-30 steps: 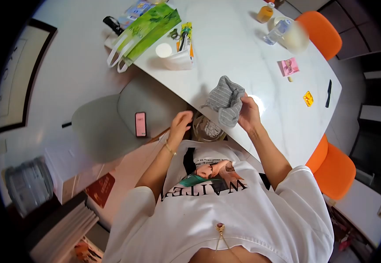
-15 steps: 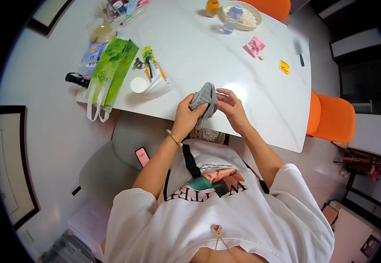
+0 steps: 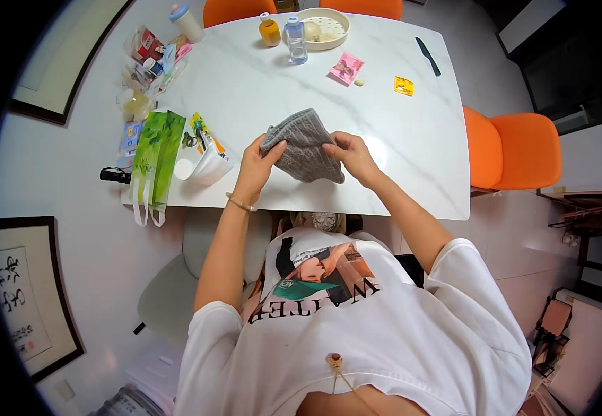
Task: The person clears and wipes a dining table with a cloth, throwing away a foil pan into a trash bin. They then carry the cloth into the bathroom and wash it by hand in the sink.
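Note:
A grey striped cloth [image 3: 305, 147], folded over, is held up above the near part of the white marble-patterned table [image 3: 398, 159]. My left hand [image 3: 258, 166] pinches its left edge with the thumb on top. At the cloth's right edge, my right hand [image 3: 353, 158] has its thumb and fingers closed on the fabric. The fingers behind the cloth are partly hidden. Left of my left hand stand a white container [image 3: 207, 166] and a round white lid [image 3: 184, 168].
A green bag [image 3: 156, 149] lies at the table's left edge. Farther back are an orange bottle [image 3: 269, 31], a clear bottle [image 3: 296, 43], a round tray [image 3: 342, 35], a pink packet [image 3: 346, 68], a yellow packet [image 3: 403, 86] and a black knife [image 3: 428, 57]. An orange chair [image 3: 522, 151] stands right.
The cloth, bunched in my right hand at first, is now spread flatter between both hands. My left hand has come up from beside the table and taken hold. The camera view has shifted.

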Available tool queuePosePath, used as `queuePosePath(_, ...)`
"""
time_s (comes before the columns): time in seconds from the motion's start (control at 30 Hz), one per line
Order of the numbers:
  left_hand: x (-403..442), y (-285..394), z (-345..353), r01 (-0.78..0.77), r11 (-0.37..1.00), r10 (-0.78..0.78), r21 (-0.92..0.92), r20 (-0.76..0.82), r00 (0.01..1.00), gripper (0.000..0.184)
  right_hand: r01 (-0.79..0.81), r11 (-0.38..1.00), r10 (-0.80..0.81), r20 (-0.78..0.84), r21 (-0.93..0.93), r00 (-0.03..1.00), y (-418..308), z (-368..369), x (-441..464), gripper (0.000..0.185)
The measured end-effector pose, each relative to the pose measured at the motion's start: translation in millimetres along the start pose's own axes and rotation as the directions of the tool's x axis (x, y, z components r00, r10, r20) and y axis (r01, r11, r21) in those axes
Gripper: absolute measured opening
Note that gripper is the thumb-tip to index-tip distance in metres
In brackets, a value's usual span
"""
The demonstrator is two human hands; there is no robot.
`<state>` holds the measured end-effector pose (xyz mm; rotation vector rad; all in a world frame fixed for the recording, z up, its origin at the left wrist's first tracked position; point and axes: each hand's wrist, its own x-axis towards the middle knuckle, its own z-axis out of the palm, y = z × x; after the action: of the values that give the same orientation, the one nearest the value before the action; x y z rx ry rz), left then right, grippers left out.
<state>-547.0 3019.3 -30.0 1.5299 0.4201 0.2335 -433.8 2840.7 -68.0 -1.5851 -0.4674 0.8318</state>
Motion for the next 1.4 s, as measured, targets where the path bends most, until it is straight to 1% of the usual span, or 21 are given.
queuePosePath(0.07,11.5,-6.4,7.8,0.060,0.997,-0.062,-0.047,-0.044,0.997,0.021,0.063,0.998,-0.063,-0.018,-0.018,0.998,5.4,-13.1,16.1,0.016)
queuePosePath(0.17,32.7,10.6,22.1,-0.042,0.999,0.044,0.030,-0.078,0.996,0.020,0.232,0.973,-0.230,-0.123,-0.001,0.965,-15.4,-26.4,25.8,0.016)
queuePosePath(0.23,38.4,27.4,32.5,-0.235,0.970,0.236,0.062,-0.014,0.972,0.017,0.263,0.962,-0.252,-0.132,0.076,0.959,-29.0,-37.7,27.4,0.016)
queuePosePath(0.3,37.4,30.2,39.2,-0.271,0.962,0.271,0.041,0.000,0.963,0.016,0.267,0.959,-0.252,-0.144,0.099,0.957,-31.1,-43.6,19.7,0.016)
queuePosePath(0.37,36.3,11.8,42.9,-0.242,0.966,0.240,0.094,0.033,0.970,0.014,0.242,0.969,-0.231,-0.167,0.045,0.958,-15.8,-49.1,10.4,0.018)
queuePosePath(0.43,30.3,-15.6,56.9,-0.214,0.977,0.214,0.003,0.006,0.977,0.016,0.076,0.985,-0.094,-0.113,-0.155,0.989,12.1,-56.1,-0.7,0.020)
queuePosePath(0.5,25.4,-64.9,60.3,0.012,0.989,-0.019,0.150,0.051,0.999,0.021,-0.022,0.999,0.017,-0.112,-0.047,0.994,60.1,-53.8,-3.3,0.020)
queuePosePath(0.57,22.6,-110.1,61.6,0.073,0.961,-0.086,0.266,0.035,0.996,0.023,-0.213,0.976,0.218,-0.119,0.049,0.969,90.7,-51.2,-9.3,0.017)
queuePosePath(0.6,23.7,-117.0,62.1,0.115,0.917,-0.132,0.382,0.018,0.991,0.025,-0.215,0.976,0.212,-0.129,-0.014,0.969,91.2,-47.2,-15.9,0.013)
queuePosePath(0.7,15.9,-125.9,63.1,0.108,0.915,-0.140,0.388,0.055,0.989,0.025,-0.190,0.981,0.185,-0.121,-0.030,0.975,98.8,-40.5,-16.7,0.010)
queuePosePath(0.73,16.4,-120.2,61.3,0.022,0.904,-0.073,0.427,0.102,0.992,0.023,-0.114,0.993,0.111,-0.121,-0.019,0.986,100.9,-39.4,-14.0,0.009)
queuePosePath(0.83,36.5,-98.0,62.4,0.054,0.873,-0.140,0.486,0.141,0.980,0.020,-0.128,0.992,0.126,-0.181,0.000,0.975,83.9,-39.3,-12.1,0.012)
queuePosePath(0.9,58.7,-98.7,64.4,0.053,0.899,-0.139,0.435,0.169,0.976,0.025,-0.121,0.992,0.122,-0.208,0.019,0.970,84.2,-39.4,-8.1,0.021)
queuePosePath(0.97,65.5,-110.1,68.3,0.051,0.923,-0.137,0.382,0.202,0.970,0.030,-0.117,0.989,0.088,-0.285,-0.087,0.955,98.4,-43.0,-2.2,0.029)
queuePosePath(1.03,65.7,-120.8,72.8,0.271,0.812,-0.249,0.517,-0.112,0.962,0.049,-0.203,0.973,0.143,-0.404,-0.110,0.903,103.4,-39.1,-5.9,0.031)
queuePosePath(1.07,65.0,-125.9,72.4,0.265,0.813,-0.246,0.518,-0.107,0.963,0.049,-0.286,0.950,0.186,-0.512,-0.123,0.838,105.4,-38.5,-7.0,0.033)
queuePosePath(1.17,54.0,-126.9,58.0,0.356,0.710,-0.292,0.608,-0.206,0.934,0.066,-0.267,0.941,0.096,-0.591,-0.209,0.801,106.7,-39.7,-11.3,0.036)
queuePosePath(1.2,52.3,-120.8,49.6,0.233,0.780,-0.194,0.581,-0.129,0.972,0.066,-0.267,0.941,0.098,-0.593,-0.205,0.800,100.2,-41.5,-12.8,0.036)
queuePosePath(1.27,43.0,-82.2,40.6,0.026,0.912,0.002,0.410,-0.069,0.998,0.055,-0.030,0.998,-0.007,-0.545,-0.059,0.839,61.6,-50.8,-20.6,0.037)
queuePosePath(1.33,34.7,-12.6,30.5,-0.202,0.950,0.232,0.239,-0.105,0.967,0.042,0.219,0.975,-0.203,-0.542,-0.035,0.816,-9.0,-67.3,-36.5,0.026)
queuePosePath(1.4,14.6,75.3,17.4,-0.435,0.896,0.444,0.092,-0.157,0.882,0.034,0.511,0.842,-0.519,-0.516,-0.171,0.682,-99.4,-84.7,-69.4,0.028)
